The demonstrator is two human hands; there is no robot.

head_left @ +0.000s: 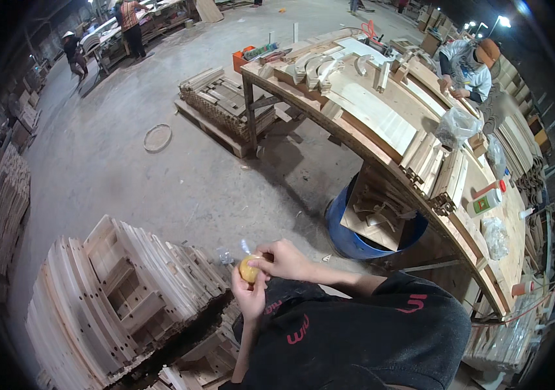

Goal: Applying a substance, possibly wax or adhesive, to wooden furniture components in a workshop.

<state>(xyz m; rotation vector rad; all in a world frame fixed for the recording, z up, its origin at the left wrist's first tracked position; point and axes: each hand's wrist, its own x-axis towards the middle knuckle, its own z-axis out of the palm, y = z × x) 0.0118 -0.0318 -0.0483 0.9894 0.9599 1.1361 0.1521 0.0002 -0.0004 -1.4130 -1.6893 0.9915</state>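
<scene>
Between my two hands, in front of my body, is a small round yellow thing [249, 268] with clear, shiny plastic [227, 255] sticking out at its far side. Its exact kind cannot be made out. My left hand [250, 298] is closed around it from below, thumb against its near side. From the right, my right hand [285, 260] grips the same thing with bent fingers and thumb. Just left of my hands stands a tall stack of pale wooden frames [128, 286] with curved rails and drilled holes.
Ahead on the right is a long workbench [381, 117] with wooden parts, bottles [485, 203] and a plastic bag [457, 127]; a person [475, 68] works behind it. A blue drum [337, 221] holding wood scraps stands by it. A loaded pallet [225, 107] and a ring [158, 138] lie beyond.
</scene>
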